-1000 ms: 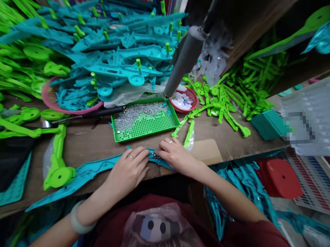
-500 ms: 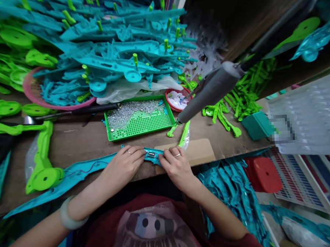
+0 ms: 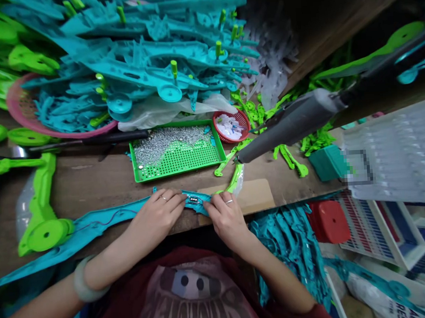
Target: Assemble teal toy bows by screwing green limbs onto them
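A long blue plastic shell half, shaped like a toy sword (image 3: 107,216), lies along the table's front edge. Its thin end reaches the lower left, and a dark wire runs inside it. My left hand (image 3: 161,211) has its fingers pressed onto the shell. On the shell's right end, my right hand (image 3: 224,215) grips with bent fingers. Between the two hands shows a slot with small shiny silver parts (image 3: 193,200), too small to name surely. Just beyond my right hand lies a curved green piece with a clear cover (image 3: 237,179).
A green perforated tray (image 3: 179,172) of small metal screws stands behind my hands, a red basket (image 3: 247,124) beside it. A grey electric screwdriver (image 3: 285,126) hangs at the right. Blue shells (image 3: 139,58) are heaped behind. A hammer (image 3: 65,144) and green parts (image 3: 45,229) lie left.
The view has shifted slightly, and the hanging screwdriver appears further right. Both hands stay on the blue shell, with hardly any movement.
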Tool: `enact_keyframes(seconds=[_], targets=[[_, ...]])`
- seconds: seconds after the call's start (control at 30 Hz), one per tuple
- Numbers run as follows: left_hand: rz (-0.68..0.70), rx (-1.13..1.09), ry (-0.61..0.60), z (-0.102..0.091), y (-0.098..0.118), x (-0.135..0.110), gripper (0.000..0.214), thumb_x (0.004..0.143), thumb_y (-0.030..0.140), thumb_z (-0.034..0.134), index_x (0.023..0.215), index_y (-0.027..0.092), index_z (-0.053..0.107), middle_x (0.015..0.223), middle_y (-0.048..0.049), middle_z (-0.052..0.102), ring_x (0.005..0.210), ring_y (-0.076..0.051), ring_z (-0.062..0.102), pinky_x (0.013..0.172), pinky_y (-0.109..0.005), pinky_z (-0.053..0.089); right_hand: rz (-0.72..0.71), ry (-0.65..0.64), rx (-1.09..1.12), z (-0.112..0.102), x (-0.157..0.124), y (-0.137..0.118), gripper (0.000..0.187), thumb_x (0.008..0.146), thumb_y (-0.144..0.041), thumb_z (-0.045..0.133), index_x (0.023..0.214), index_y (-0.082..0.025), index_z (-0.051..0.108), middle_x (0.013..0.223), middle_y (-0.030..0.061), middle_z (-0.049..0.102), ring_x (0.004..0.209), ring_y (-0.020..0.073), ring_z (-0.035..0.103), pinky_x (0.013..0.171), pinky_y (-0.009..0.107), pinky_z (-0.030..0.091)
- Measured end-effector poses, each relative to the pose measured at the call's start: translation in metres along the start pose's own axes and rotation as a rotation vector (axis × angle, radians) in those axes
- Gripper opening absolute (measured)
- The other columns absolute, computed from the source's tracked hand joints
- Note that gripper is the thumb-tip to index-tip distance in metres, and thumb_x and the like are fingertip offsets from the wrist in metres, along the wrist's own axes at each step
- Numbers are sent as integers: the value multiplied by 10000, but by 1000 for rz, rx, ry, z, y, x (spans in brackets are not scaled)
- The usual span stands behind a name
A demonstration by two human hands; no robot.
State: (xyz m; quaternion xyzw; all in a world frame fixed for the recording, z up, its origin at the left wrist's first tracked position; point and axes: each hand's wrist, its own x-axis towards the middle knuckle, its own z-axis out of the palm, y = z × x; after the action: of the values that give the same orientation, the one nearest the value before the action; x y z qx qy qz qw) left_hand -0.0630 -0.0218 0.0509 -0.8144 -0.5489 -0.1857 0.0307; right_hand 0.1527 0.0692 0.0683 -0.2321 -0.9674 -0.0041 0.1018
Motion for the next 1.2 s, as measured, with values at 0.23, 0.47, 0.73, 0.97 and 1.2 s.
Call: enact_keyframes(seconds=[0.23,0.47,0.73,0.97,1.2], targets=[[8,-10,8,-2,0,3,292,973,64,437,1102,48,699,1080,-156,714,1007,-282,605,901,-428,474,46,-20,64,-4,2,8,279,996,-133,460,1089,-158,722,865,87,561,840,232,434,735,358,409],[13,3,1,-1,-1,5,324,985,64,399,1069,77,712,1062,-135,726,997,-272,608,889,-416,471,12,-78,-59,-8,0,-5,231,982,-140,496,1073,-131,708,884,100,583,841,245,444,732,380,416],[-10,-14,-30,3,0,-1,329,972,61,410,1128,70,700,1121,-153,714,1035,-299,605,908,-455,471,-79,-145,-81,-12,3,-3,219,971,-130,523,1118,-82,679,928,109,622,880,255,488,800,407,456],[27,-42,-26,0,-8,6,334,988,84,398,1088,91,716,1061,-140,711,985,-279,603,866,-427,482,-77,-297,18,-20,8,-8,97,950,-125,584,992,-128,672,896,86,639,917,247,562,754,354,502],[-29,-131,-59,0,-11,5,316,989,101,432,1134,147,709,1103,-119,705,1017,-269,601,865,-419,480,65,-256,93,-11,9,-25,140,970,-105,526,964,-159,654,875,69,658,843,221,577,752,343,517]])
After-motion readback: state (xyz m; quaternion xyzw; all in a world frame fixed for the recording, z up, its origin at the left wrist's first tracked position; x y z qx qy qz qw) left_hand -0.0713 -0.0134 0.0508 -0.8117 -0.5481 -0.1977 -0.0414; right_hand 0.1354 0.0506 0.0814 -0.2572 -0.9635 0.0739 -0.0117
